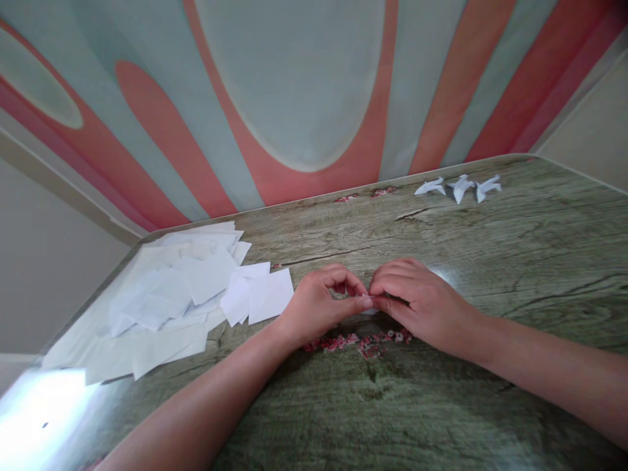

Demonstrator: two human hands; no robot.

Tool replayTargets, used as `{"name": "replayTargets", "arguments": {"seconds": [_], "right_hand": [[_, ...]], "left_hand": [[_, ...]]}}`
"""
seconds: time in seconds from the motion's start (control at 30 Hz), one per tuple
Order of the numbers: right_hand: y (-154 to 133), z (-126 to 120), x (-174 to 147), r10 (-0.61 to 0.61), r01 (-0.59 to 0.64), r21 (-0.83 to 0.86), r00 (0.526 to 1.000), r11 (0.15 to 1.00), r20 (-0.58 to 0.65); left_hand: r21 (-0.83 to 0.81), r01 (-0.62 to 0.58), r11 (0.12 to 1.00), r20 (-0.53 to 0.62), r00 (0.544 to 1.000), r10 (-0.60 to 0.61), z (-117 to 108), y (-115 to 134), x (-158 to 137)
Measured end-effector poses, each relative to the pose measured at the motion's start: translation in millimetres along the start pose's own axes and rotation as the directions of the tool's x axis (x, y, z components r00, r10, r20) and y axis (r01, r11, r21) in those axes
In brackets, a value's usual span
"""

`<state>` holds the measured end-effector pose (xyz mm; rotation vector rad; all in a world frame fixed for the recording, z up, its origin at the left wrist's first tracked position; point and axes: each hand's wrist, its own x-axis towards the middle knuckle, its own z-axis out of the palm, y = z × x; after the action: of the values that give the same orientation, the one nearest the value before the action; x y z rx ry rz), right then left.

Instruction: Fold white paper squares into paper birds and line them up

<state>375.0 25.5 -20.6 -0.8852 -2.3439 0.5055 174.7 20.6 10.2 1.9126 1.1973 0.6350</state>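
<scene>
My left hand [331,299] and my right hand [417,297] meet over the middle of the table, fingertips pinched together. Between and under them shows a small bit of white folded paper [370,311]; most of it is hidden by the fingers. Both hands are closed on it, thumbs against forefingers. Just left of my left hand lie a few white square paper sheets [271,296], overlapping one another.
A large spread pile of white paper [169,288] covers the table's left side. Three folded white paper figures [460,188] stand in a row near the far right edge. The wood-patterned table [540,261] meets a painted wall [314,85] at the back. Bright glare lies at lower left.
</scene>
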Motion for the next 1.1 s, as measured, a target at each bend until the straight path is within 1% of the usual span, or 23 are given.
{"name": "replayTargets", "arguments": {"seconds": [0.2,0.5,0.77,0.93,1.1], "right_hand": [[-1.8,-0.1,-0.2,0.005,-0.005,0.006,1.000,1.000,0.004],[-3.8,-0.8,0.5,0.007,-0.007,0.017,1.000,1.000,-0.001],[-3.2,0.8,-0.4,0.002,-0.001,0.040,1.000,0.999,-0.006],[-5.4,-0.6,0.4,0.027,-0.027,0.048,1.000,0.998,-0.013],[-5.5,-1.5,0.8,0.034,-0.033,0.054,0.999,0.998,-0.011]], "left_hand": [[-0.043,0.025,0.999,0.012,1.000,-0.024,-0.7,-1.1,0.6],[-0.160,0.142,0.977,0.023,0.990,-0.140,3.4,-2.7,0.8],[-0.205,0.174,0.963,0.073,0.984,-0.163,2.4,-3.2,1.5],[-0.201,0.141,0.969,0.058,0.990,-0.132,1.7,-2.6,1.2],[-0.134,0.089,0.987,0.026,0.996,-0.086,0.5,-0.2,1.3]]}}
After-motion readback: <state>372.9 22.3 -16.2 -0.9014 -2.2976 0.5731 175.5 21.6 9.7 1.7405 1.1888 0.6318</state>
